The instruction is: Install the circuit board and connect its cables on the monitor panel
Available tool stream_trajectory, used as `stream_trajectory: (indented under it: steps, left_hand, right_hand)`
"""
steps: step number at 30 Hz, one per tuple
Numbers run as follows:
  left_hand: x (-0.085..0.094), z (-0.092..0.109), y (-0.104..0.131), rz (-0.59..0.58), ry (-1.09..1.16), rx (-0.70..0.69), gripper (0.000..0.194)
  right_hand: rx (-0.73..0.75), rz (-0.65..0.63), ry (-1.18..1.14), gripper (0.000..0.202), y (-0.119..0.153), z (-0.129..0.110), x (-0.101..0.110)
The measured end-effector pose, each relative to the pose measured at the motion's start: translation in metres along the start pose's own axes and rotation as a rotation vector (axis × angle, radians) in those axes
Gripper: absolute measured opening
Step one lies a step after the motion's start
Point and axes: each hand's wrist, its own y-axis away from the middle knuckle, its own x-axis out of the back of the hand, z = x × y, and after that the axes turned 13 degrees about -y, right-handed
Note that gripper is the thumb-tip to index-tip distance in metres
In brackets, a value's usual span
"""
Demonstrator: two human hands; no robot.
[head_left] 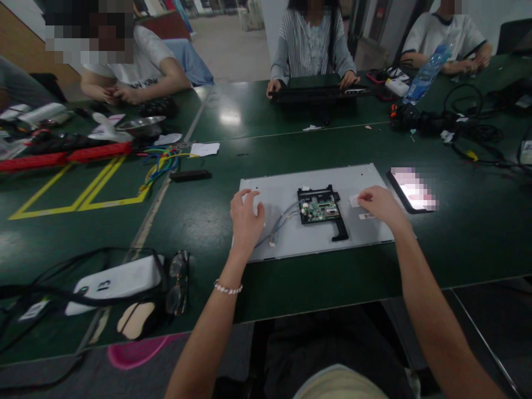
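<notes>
A flat grey panel [282,188] lies on the green table in front of me. On its middle sits a green circuit board [320,210] in a black plastic frame [339,226], with grey cables [279,223] running from it toward the left. Over the panel's left end is my left hand [246,220], fingers apart and curled, holding nothing. My right hand [380,204] is at the right part of the panel, thumb and finger pinched on the edge of a small white label [354,201]. Another label [367,216] lies just below those fingers.
A phone [413,190] lies right of the panel. Glasses [178,282], a white device marked 13 [118,280] and a beige mouse [136,320] are at the left. Several people sit across, one at a black keyboard [316,94]. A bottle [428,75] stands tilted.
</notes>
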Motion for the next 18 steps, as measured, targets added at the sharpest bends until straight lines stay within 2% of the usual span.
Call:
stream_trajectory:
  steps: [6, 11, 18]
  left_hand:
    - [0.003, 0.009, 0.0, 0.039, 0.034, -0.068, 0.032]
    - [0.003, 0.019, 0.003, 0.056, 0.069, -0.138, 0.033]
    - [0.002, 0.059, 0.003, -0.031, 0.193, -0.21, 0.033]
  right_hand:
    - [0.004, 0.08, 0.037, 0.022, -0.002, 0.002, -0.001]
    - [0.116, 0.137, 0.003, 0.023, -0.005, -0.003, -0.01]
    - [0.233, 0.159, -0.077, 0.023, -0.006, -0.016, -0.026]
